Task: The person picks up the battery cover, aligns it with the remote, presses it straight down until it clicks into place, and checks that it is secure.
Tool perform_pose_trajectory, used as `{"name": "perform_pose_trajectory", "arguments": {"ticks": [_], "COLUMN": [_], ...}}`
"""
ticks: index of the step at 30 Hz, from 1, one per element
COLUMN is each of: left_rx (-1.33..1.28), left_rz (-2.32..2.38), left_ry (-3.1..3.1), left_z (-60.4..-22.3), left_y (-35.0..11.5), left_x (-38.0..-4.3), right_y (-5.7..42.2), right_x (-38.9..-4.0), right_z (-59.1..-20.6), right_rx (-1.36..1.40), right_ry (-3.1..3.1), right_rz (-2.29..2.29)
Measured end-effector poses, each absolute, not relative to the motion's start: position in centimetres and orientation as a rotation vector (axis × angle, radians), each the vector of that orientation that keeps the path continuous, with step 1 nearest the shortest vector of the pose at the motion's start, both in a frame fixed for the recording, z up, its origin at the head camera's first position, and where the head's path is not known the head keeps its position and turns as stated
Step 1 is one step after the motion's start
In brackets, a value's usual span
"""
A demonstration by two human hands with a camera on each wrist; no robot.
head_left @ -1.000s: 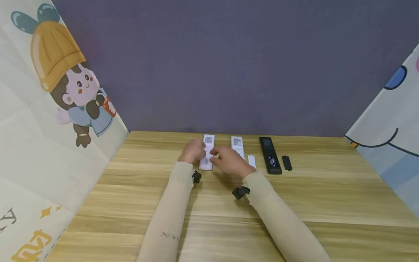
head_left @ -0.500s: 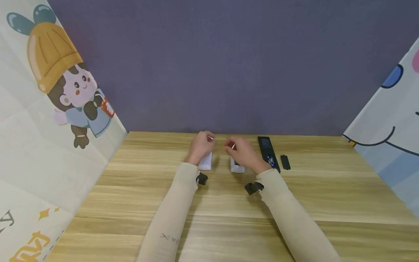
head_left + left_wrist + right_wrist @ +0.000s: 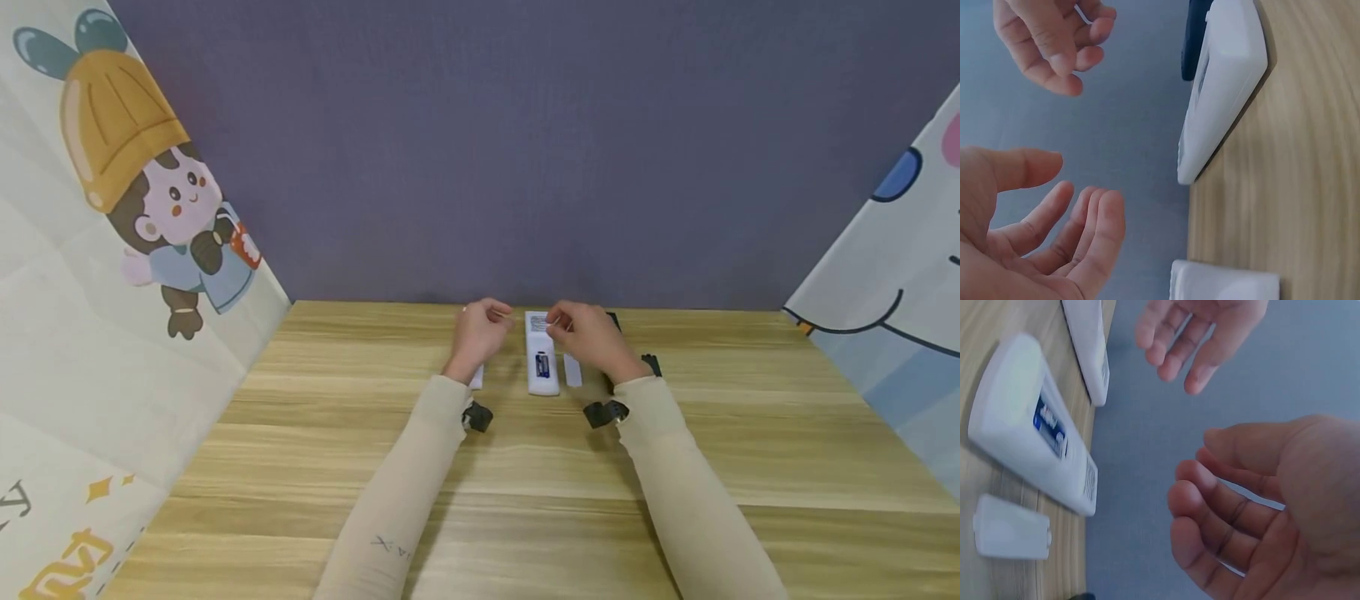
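Observation:
My left hand [image 3: 478, 337] hovers above a white remote control [image 3: 477, 380], which it largely hides in the head view. Its fingers are loosely bent with nothing between them, as the left wrist view shows. In the middle lies a second white remote control [image 3: 543, 387], back side up, its battery compartment uncovered and batteries [image 3: 542, 365] inside. Just right of it is its white battery cover [image 3: 572, 372]. Over the black remote control [image 3: 614, 319], mostly hidden, floats my right hand [image 3: 592, 337]. That hand's fingers [image 3: 1188, 497] curl softly around air.
A black battery cover [image 3: 651, 364] lies by the right wrist. The remotes sit near the back edge of the wooden table [image 3: 525, 500], against a dark grey-blue partition [image 3: 480, 150]. Printed cloths [image 3: 75, 333] hang at both sides.
Both hands have lifted away from the left white remote. The right hand has moved rightward, uncovering the middle remote and now covering much of the black one; the left hand has shifted slightly right and back.

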State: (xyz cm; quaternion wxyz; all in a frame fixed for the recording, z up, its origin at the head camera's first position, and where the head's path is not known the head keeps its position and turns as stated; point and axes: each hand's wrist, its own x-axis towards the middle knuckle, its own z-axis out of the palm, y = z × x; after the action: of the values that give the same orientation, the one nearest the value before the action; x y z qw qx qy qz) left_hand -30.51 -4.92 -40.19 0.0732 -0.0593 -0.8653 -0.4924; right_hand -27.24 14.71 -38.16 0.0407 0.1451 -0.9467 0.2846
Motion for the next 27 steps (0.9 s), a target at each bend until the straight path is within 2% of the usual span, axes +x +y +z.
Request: {"name": "perform_pose_trajectory", "arguments": {"ticks": [13,27], "left_rx": [-0.207,-0.172], "left_rz": [-1.538,-1.311], "left_ry": [-2.682,-2.808], "left_z": [-41.6,-42.3], "left_y": [-2.8,-1.0], "left_x": [-29.6,-28.6], "right_y": [16.7,17.0], "right_x": [-28.6,-29.0], "right_z": [-39.7,-40.9], "right_rx": [0.392,0.402], "right_ry": [-3.050,-3.206], "right_rz": [0.857,0.694]}}
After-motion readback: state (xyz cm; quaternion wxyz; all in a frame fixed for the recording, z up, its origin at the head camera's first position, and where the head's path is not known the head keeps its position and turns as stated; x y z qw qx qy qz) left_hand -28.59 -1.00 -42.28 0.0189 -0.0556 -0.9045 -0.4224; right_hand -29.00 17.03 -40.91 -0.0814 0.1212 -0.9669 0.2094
